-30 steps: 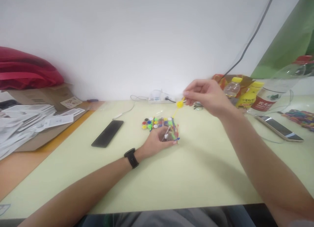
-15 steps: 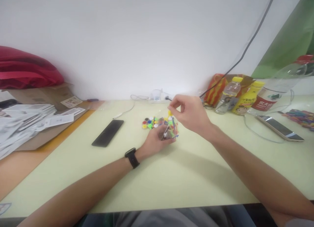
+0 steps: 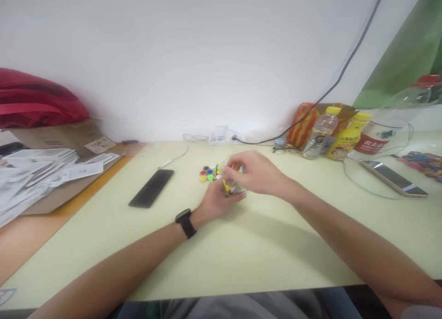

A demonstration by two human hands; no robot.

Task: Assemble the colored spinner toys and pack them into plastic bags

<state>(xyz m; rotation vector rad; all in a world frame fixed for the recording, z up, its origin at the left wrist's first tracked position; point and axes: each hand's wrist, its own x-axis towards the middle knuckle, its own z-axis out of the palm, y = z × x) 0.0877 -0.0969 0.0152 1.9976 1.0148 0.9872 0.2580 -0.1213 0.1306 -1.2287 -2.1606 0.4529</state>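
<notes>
My left hand [image 3: 216, 200], a dark watch on its wrist, is wrapped around a small clear container [image 3: 236, 188] low over the table. Yellow and other coloured bits show in it, too small to name. My right hand [image 3: 253, 171] is at the top of the container, its thumb and fingers brought together. Whatever is between those fingertips is hidden. Beyond my left hand lies a cluster of small round coloured pieces [image 3: 210, 172], in red, yellow, blue, green, black and white. My right hand covers part of the area behind the container.
A black phone [image 3: 151, 188] lies left of my hands. Glasses [image 3: 286, 149], bottles [image 3: 321, 132] and another phone [image 3: 395, 178] are on the right, with a coloured pile [image 3: 423, 165]. White papers [image 3: 51, 167] and a cardboard box [image 3: 58, 135] occupy the left. A cable [image 3: 262, 142] runs along the wall.
My right hand has come down from above, with a small yellow piece in its pinch earlier, to the container. A yellow piece now shows in the container. My left hand has stayed in place.
</notes>
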